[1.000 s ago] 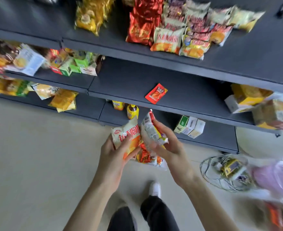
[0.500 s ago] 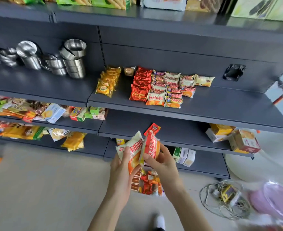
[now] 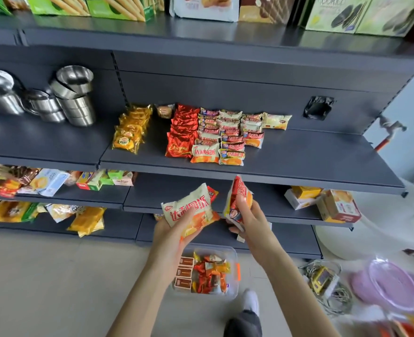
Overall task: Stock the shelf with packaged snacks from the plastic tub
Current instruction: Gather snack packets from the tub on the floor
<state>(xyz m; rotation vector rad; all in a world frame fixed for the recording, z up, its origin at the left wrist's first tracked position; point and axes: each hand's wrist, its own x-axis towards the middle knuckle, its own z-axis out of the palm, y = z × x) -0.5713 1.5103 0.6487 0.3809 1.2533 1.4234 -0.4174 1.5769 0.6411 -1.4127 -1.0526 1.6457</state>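
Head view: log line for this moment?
left hand holds white-orange packet | right hand holds red-white packet | plastic tub on floor, snacks inside | neither packet shelved

Bright, even daylight with soft shadows under the shelves (image 3: 249,170); wide-angle bending at edges, lower-right corner motion-blurred.

We see a white-and-orange plastic snack packet (image 3: 188,212) held flat, print up, in the left hand (image 3: 174,232). A red-and-white plastic snack packet (image 3: 237,199) stands on edge in the right hand (image 3: 252,220). Both are below the dark grey metal shelf (image 3: 310,161), lined with rows of matching packets (image 3: 215,139). The clear rectangular plastic tub (image 3: 232,259) sits on the floor, part full.
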